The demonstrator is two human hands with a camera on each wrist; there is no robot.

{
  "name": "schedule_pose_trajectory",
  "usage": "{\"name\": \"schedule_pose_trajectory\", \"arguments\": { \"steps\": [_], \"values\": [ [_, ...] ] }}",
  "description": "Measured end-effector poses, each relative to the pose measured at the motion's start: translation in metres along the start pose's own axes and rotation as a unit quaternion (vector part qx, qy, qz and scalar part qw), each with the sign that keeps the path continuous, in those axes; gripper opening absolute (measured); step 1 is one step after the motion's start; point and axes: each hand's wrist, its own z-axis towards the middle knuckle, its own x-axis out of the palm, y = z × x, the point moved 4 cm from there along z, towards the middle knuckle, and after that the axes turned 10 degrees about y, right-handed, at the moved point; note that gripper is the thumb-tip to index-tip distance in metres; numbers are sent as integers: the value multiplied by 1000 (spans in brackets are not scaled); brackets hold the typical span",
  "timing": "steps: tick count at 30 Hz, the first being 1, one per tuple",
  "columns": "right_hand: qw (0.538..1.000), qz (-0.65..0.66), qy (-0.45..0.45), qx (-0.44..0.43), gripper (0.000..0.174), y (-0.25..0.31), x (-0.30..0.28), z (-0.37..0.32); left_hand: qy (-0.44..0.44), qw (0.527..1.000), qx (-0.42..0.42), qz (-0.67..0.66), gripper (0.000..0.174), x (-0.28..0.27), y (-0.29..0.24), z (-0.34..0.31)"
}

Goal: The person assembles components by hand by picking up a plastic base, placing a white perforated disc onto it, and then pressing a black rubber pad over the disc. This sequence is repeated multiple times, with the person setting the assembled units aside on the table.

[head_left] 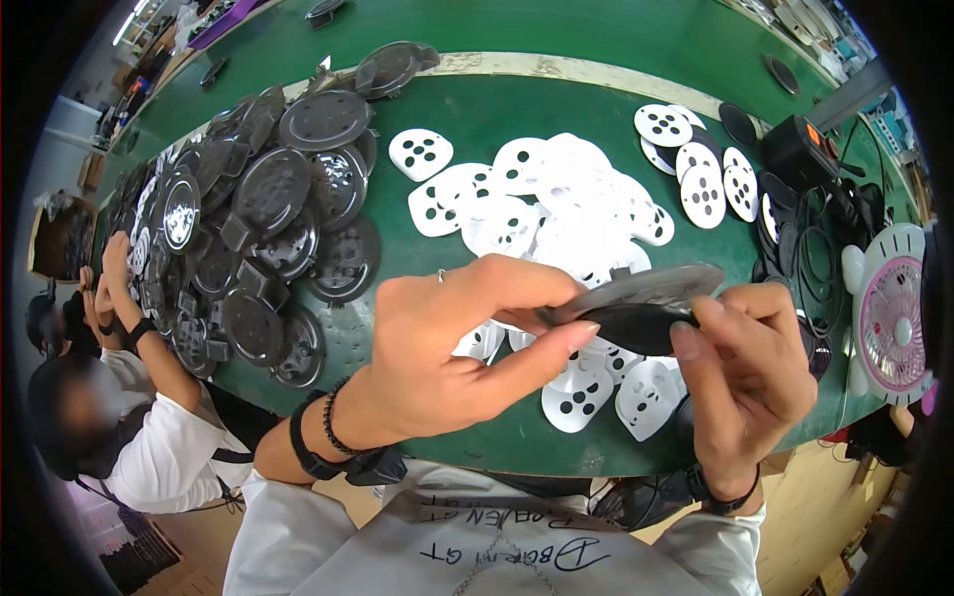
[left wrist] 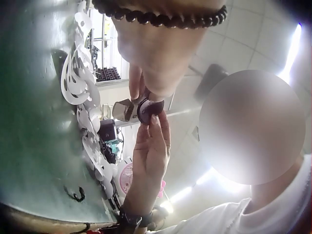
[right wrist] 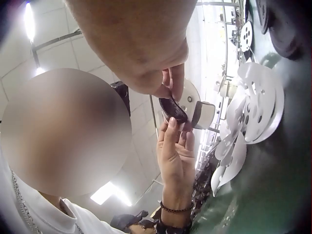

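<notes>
A smoky, see-through plastic disc [head_left: 651,286] is held up over the table between both hands, and a thin black oval pad [head_left: 636,328] lies against its underside. My left hand [head_left: 467,348] pinches the left edge of the two between thumb and fingers. At the other end my right hand [head_left: 750,372] pinches the right edge of the pad and disc. The right wrist view shows the pad [right wrist: 173,111] bowed, its far side off the disc [right wrist: 189,92], which has a boxy projection [right wrist: 204,114]. Below the hands spreads a pile of white perforated sheets [head_left: 507,223].
Dark plastic discs [head_left: 273,189] are heaped at the left. At the right are white sheets on black pads [head_left: 702,194], a black box [head_left: 800,151], cables [head_left: 820,248] and a pink fan [head_left: 892,313]. Another person [head_left: 149,427] works at the left end of the green table [head_left: 427,437].
</notes>
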Motion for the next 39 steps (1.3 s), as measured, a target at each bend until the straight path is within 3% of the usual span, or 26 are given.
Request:
{"name": "schedule_pose_trajectory", "arguments": {
  "steps": [3, 5, 8, 18, 21, 23, 24, 26, 28, 30, 32, 34, 36, 37, 39],
  "values": [
    [999, 33, -7, -14, 35, -5, 2, -1, -15, 998, -27, -52, 30, 3, 4, -2],
    [993, 100, -44, 52, 39, -4, 4, 0, -23, 990, -74, -118, 27, 6, 8, -5],
    [989, 125, -44, 61, 41, -7, 4, 1, -23, 983, -103, -150, 26, 8, 7, -5],
    [984, 144, -79, 70, 38, -8, 2, 0, -11, 975, -120, -187, 24, 11, 6, -6],
    [987, 106, -78, 91, 38, -10, -1, 1, -5, 975, -120, -187, 24, 12, 5, -5],
    [994, -59, -56, 66, 39, -13, -7, 8, -3, 962, -140, -235, 22, 14, 9, -7],
    [994, -61, -59, 66, 39, -13, -7, 9, -1, 962, -138, -236, 22, 15, 9, -6],
    [985, 14, -32, 168, 41, -23, -2, 10, -21, 920, -223, -321, 19, 20, 17, -8],
    [985, 95, -24, 142, 34, -29, 1, 10, -14, 909, -226, -351, 19, 20, 24, -6],
    [986, 67, -95, 119, 27, -39, -17, 17, -96, 877, -294, -368, 18, 15, 34, 5],
    [983, 22, -162, 85, 20, -56, -37, 28, -101, 899, -310, -292, 24, -2, 46, 29],
    [978, -21, -166, 122, 21, -75, -53, 30, -133, 911, -236, -310, 34, -21, 68, 68],
    [962, -200, -112, 150, 30, -89, -55, 35, -107, 905, -234, -339, 51, -35, 92, 104],
    [954, -258, -84, 126, 36, -94, -51, 38, -106, 907, -228, -337, 51, -35, 101, 110],
    [941, -312, -51, 122, 46, -102, -42, 41, -175, 887, -345, -251, 64, -29, 125, 106]
  ]
}}
